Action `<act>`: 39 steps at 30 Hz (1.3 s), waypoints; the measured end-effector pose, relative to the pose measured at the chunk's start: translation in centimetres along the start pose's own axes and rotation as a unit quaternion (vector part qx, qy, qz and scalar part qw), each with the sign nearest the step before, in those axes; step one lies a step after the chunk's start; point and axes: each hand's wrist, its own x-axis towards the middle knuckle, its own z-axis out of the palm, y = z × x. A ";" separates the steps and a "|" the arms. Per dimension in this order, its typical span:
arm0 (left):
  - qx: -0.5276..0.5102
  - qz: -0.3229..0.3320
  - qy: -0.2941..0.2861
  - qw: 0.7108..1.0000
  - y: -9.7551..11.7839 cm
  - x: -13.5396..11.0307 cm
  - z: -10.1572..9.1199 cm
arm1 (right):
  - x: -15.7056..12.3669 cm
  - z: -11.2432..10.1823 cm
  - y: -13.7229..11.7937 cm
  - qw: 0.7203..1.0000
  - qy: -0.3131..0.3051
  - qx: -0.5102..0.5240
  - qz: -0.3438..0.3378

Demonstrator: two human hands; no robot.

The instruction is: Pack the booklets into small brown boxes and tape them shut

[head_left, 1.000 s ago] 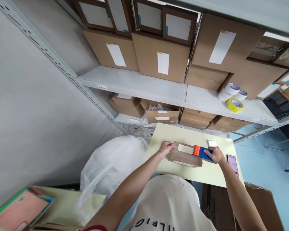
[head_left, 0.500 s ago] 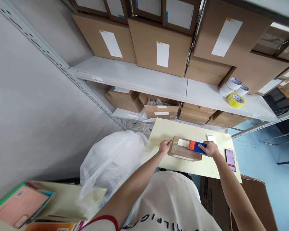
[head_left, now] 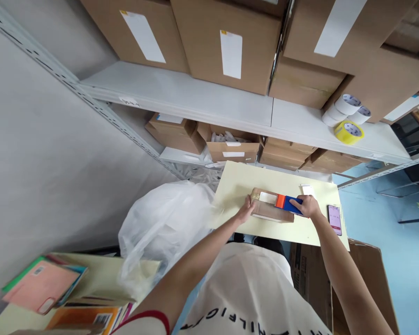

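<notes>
A small brown cardboard box [head_left: 272, 213] lies on the pale yellow table [head_left: 237, 179], with a white label on its top and tape across its left end. My left hand [head_left: 245, 210] grips that left end, fingers curled against the edge. My right hand [head_left: 307, 206] is closed around a blue and orange tool [head_left: 289, 203] that looks like a tape dispenser. Its orange end rests on the right part of the box top. Behind the right hand lies a small white item [head_left: 307, 189]. A phone [head_left: 334, 219] with a lit screen sits at the table's right side.
Grey shelving [head_left: 195, 100] with large cartons [head_left: 226, 51] stands beyond the table. White tape rolls [head_left: 347, 104] and a yellow roll [head_left: 349, 132] sit on it. To the left are a translucent plastic bag [head_left: 167, 218] and stacked folders [head_left: 42, 284]. An open carton [head_left: 363, 279] stands at lower right.
My left hand has shifted from a pinch at the box's corner to a grip on its left end. The tool stays on the box top. The camera view has tilted downward.
</notes>
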 end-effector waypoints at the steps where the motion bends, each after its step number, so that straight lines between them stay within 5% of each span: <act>1: 0.050 0.020 -0.006 0.999 0.5 -0.1 -0.4 | 0.0 0.0 0.0 1.000 0.000 0.002 0.000; 5: 0.292 0.200 -0.020 0.935 3.9 0.2 -1.1 | -0.1 -0.3 0.0 1.000 -0.014 0.000 -0.005; 8: 0.393 0.271 -0.061 0.877 6.4 1.6 -0.4 | 0.1 -0.7 -0.4 0.999 -0.035 -0.009 -0.005; 14: 0.404 0.271 -0.055 0.872 6.9 3.3 0.1 | 1.1 -1.6 -0.3 0.997 -0.076 -0.012 -0.016; 19: 0.390 0.284 -0.044 0.875 6.7 3.2 0.0 | 0.3 -2.0 5.2 0.995 -0.097 -0.009 -0.020; 23: 0.401 0.278 -0.055 0.871 6.9 3.0 -0.7 | -0.1 -0.4 9.9 0.992 -0.122 0.003 -0.022; 28: 0.492 0.205 -0.063 0.844 7.7 2.2 -1.5 | 1.3 2.1 10.1 0.991 -0.126 0.011 -0.043; 30: 0.505 0.188 -0.069 0.840 8.2 2.1 -0.1 | 2.0 2.8 9.4 0.991 -0.123 0.011 -0.051; 36: 0.458 0.221 -0.110 0.854 9.0 2.5 8.4 | 2.2 4.0 9.9 0.988 -0.133 0.032 -0.072; 39: 0.445 0.218 -0.095 0.864 9.0 2.6 9.7 | 1.6 3.6 11.9 0.987 -0.140 0.031 -0.070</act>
